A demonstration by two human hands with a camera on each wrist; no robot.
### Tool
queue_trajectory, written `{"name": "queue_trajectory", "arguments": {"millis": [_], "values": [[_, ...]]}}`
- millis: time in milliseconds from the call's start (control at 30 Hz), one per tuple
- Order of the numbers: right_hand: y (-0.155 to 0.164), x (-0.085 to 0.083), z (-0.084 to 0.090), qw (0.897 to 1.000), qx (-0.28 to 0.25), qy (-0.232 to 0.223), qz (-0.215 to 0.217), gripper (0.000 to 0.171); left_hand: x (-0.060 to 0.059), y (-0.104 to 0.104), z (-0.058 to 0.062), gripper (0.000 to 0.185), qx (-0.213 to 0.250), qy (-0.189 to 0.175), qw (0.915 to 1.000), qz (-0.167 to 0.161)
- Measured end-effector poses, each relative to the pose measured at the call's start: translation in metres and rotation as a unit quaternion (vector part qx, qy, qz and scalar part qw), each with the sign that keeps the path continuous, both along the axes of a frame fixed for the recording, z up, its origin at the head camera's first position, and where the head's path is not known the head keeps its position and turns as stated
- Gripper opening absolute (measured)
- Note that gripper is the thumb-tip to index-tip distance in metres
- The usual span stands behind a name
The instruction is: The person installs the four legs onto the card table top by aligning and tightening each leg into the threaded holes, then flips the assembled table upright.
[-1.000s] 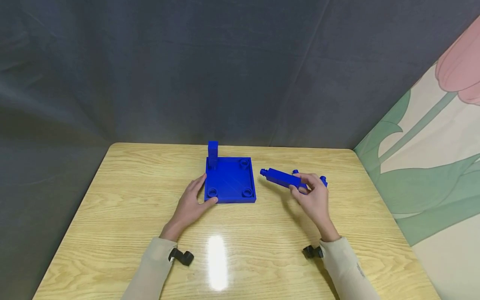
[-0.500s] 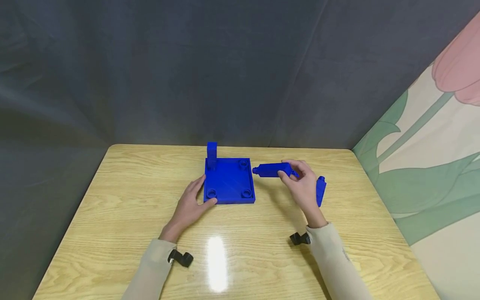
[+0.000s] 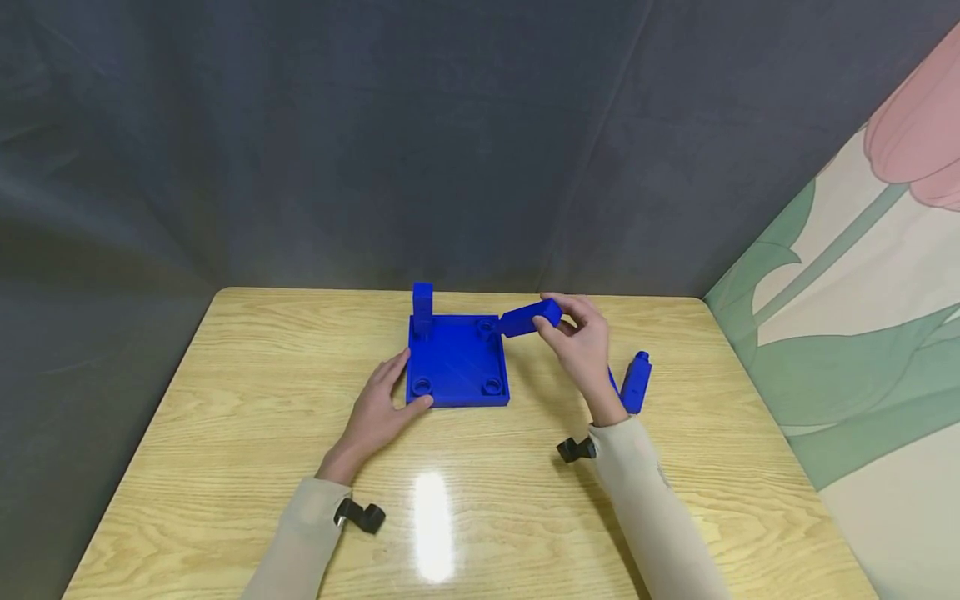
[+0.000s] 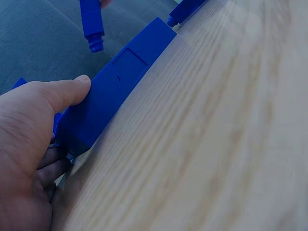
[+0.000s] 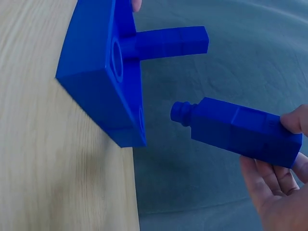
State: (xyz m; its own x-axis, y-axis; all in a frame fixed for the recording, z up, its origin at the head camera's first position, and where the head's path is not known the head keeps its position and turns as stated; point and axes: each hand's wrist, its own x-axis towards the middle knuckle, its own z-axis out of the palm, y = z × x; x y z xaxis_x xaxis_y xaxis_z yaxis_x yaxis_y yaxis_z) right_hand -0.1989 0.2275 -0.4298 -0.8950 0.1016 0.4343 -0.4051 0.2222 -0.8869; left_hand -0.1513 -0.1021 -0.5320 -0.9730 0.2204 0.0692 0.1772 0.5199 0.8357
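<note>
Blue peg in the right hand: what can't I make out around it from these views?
- Head view: the peg tip against the base plate far-right socket, too small to tell if touching.
- Head view: a second peg behind the right hand, mostly hidden by the wrist.
- Left wrist view: left hand fingers tucked under the plate.

Loose blue peg partly behind right wrist.

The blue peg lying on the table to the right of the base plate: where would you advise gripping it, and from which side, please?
Probably pinch the blue peg across its flat long sides at mid-body, coming from above. It lies flat on the table, and its round stub end is narrower and gives less hold. The right hand is nearest but holds another peg.
</note>
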Motion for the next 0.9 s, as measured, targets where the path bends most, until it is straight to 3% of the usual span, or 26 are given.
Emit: {"name": "queue_trajectory", "arguments": {"millis": [367, 900], "values": [[-0.019, -0.018, 0.000, 1.000, -0.003, 0.018, 0.022, 0.038, 0.000, 0.000, -0.001, 0.098, 0.002, -0.001, 1.0000, -0.001], [-0.036, -0.043, -0.011, 0.999, 0.009, 0.036, 0.010, 0.039, 0.000, 0.000, 0.000, 0.097, 0.002, 0.003, 1.0000, 0.000]]}}
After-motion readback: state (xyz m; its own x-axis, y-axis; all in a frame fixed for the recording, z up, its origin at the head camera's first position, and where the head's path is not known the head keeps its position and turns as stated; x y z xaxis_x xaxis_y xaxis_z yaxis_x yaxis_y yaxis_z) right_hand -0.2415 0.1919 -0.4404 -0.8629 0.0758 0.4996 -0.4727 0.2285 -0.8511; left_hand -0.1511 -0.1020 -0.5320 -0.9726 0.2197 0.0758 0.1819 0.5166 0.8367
